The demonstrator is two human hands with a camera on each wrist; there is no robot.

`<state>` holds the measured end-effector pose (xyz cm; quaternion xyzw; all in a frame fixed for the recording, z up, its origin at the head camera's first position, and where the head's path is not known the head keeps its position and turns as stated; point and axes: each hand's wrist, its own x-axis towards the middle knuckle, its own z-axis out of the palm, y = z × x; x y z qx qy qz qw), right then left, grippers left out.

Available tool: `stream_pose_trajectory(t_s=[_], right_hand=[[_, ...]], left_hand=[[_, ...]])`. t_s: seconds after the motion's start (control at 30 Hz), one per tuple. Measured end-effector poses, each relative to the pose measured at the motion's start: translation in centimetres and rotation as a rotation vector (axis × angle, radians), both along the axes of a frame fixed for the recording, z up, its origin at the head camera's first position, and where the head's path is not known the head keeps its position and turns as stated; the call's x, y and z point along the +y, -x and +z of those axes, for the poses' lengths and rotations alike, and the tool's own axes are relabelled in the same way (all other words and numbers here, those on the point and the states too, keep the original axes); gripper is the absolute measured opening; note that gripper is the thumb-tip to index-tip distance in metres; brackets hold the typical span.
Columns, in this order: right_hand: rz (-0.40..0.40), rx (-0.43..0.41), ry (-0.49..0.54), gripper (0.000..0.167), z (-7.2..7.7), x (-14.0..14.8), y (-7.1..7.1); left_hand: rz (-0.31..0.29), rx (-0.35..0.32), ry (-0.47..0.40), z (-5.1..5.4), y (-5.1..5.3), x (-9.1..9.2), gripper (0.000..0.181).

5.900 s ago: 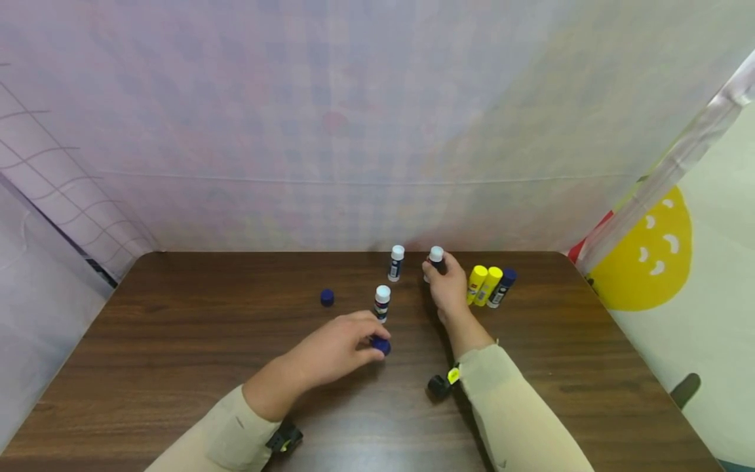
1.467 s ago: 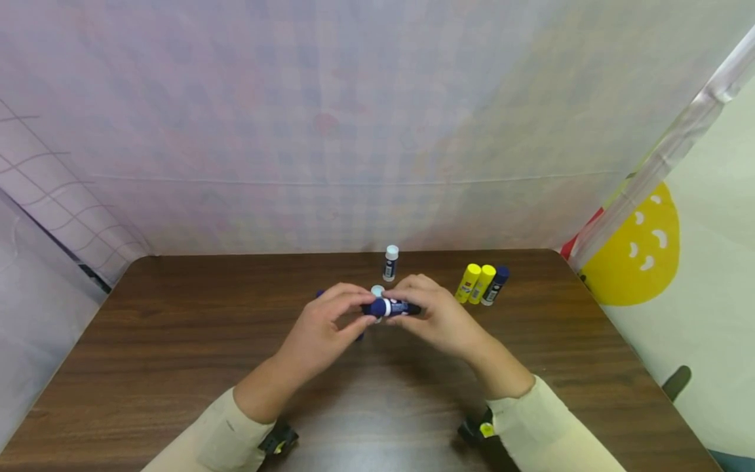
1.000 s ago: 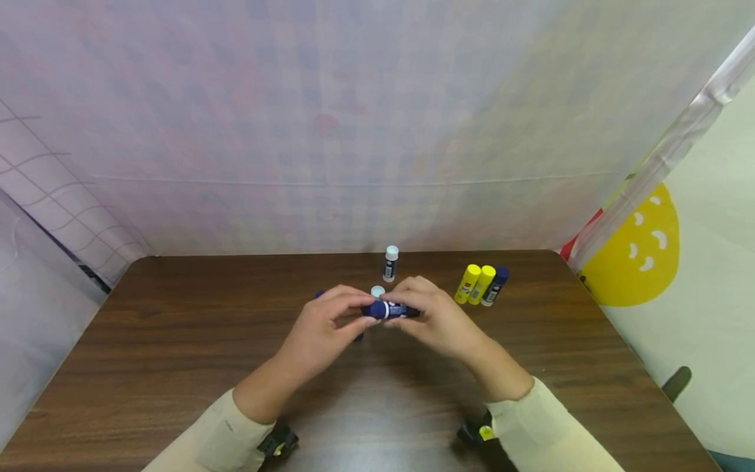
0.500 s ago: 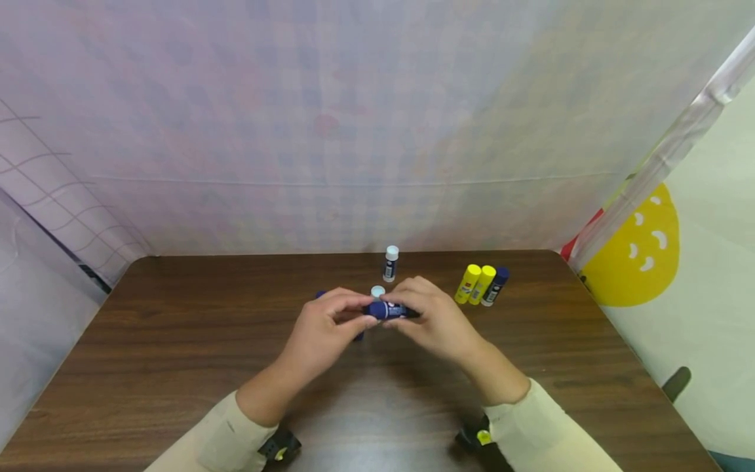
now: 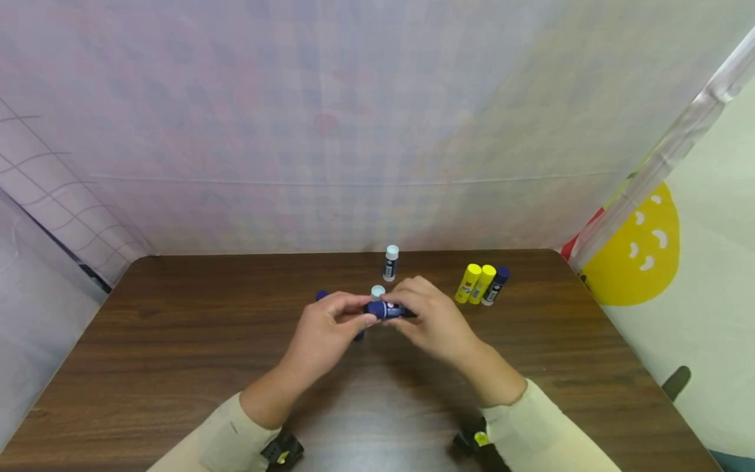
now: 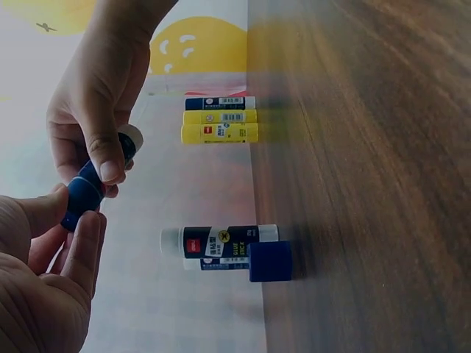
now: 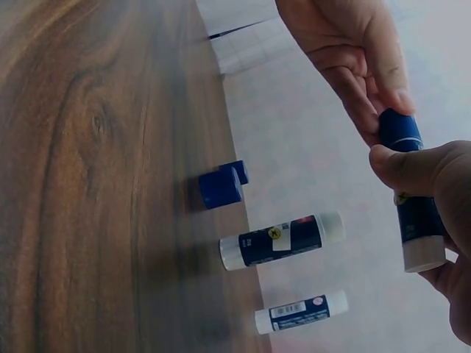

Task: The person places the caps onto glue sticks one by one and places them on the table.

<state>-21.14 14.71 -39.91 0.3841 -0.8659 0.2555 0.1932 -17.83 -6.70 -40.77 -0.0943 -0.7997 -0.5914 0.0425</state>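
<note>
Left hand (image 5: 320, 331), right hand (image 5: 438, 322) hold glue stick (image 5: 387, 311), partly hiding it.

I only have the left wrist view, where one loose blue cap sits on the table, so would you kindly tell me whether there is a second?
Observer: Yes, the head view shows a second blue cap, partly hidden beyond the left hand, the one pinching the cap end of the held glue stick.
Operator: Thank you; in my view the near glue stick overlaps the far glue stick, so would you say whether they touch?
Observer: They do not; the right wrist view shows them standing apart, with a clear gap between them.
</note>
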Motion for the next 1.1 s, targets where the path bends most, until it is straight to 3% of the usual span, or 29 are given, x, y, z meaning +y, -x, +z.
stream_pose_trajectory(t_s=[0.47,0.73,1.1], right_hand=[[0.026,-0.098,-0.011,0.033,0.38,0.35,0.10],[0.051,-0.091,-0.003,0.039,0.49,0.59,0.30],[0.043,-0.092,-0.001,0.036,0.73,0.72,0.28]], left_hand=[[-0.053,0.052,-0.008,0.32,-0.04,-0.29,0.026],[-0.075,0.081,-0.051,0.11,0.07,-0.32,0.028],[-0.097,0.101,-0.039,0.27,0.03,-0.35,0.029]])
